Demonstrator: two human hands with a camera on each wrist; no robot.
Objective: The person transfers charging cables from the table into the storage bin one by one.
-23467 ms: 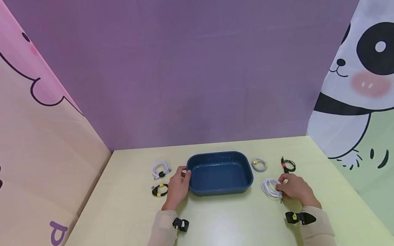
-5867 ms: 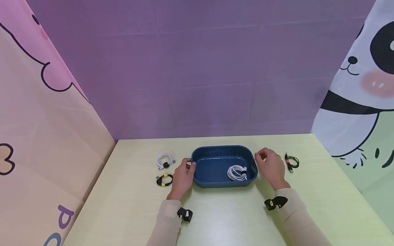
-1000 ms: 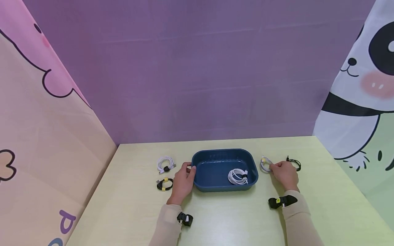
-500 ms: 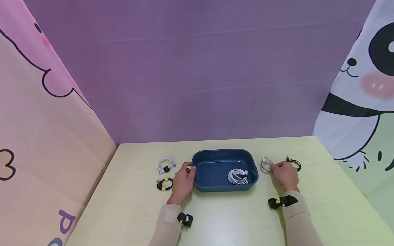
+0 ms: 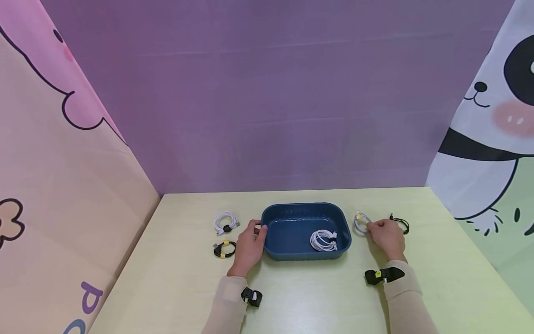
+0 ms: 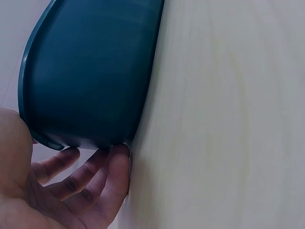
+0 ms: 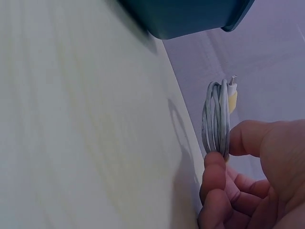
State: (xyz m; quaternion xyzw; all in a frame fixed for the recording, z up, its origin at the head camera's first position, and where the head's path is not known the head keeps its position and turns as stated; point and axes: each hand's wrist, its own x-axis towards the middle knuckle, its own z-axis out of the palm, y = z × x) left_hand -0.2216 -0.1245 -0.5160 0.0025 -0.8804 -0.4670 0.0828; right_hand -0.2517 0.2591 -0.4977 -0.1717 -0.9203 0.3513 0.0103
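Note:
At the left end of the blue tray (image 5: 306,254), my left hand (image 5: 249,248) holds the rim with the thumb and has its fingers against the outer wall, as the fingers (image 6: 88,183) in the left wrist view show. A bundled white cable (image 5: 323,240) with a black tie lies in the tray's right front part. Right of the tray, my right hand (image 5: 387,236) pinches a light grey coiled cable (image 7: 217,119) with yellow ties between thumb and fingertips. Its shadow falls on the table beside it.
Behind my right hand lies a black coiled cable (image 5: 401,224), partly hidden. Left of the tray are a white coiled cable (image 5: 225,222) and a black one (image 5: 225,250) with yellow ties. A purple cloth (image 5: 267,102) hangs behind the table (image 5: 308,297).
Since the oldest frame, the white cable has gone from the table into the tray. My right hand has moved from the tray's right edge to the grey cable. Over the last second both hands stay put.

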